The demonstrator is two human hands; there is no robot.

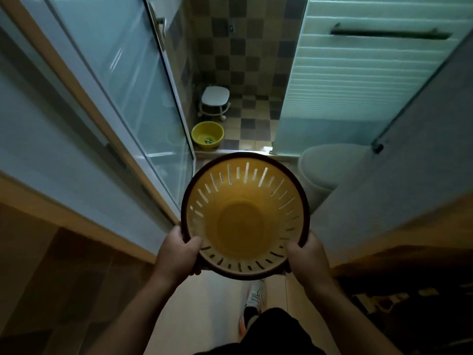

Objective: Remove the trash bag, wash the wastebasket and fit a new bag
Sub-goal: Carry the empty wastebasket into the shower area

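Far left you've got a frosted glass door (122, 80) in a pale frame, swung toward the tiled shower area. Just past its lower edge, a small yellow basin (207, 136) sits on the checkered floor (256, 119), and behind that a white stool (215, 98) on curved legs.

Your left hand (176, 249) is clamped on the near-left part of the wastebasket's rim, thumb hooked over the edge into the inside, the other fingers wrapped underneath. The wastebasket (243, 219) itself is held up in the air right in front of you, dead centre between your two hands, mouth facing the camera so you look straight down into it. It's yellow with slotted sides and a dark rim, and no bag shows inside, just the bare bottom. Below it, one sneaker (253, 301) shows on the light floor, and dark shorts at the bottom edge.

Your right hand (307, 254) grips the near-right part of the rim the same way, thumb inside, fingers under. Further right, a white toilet (322, 167) sits just beyond the basket, and above it a ribbed frosted panel (358, 73) with a dark bar (389, 34) across it.
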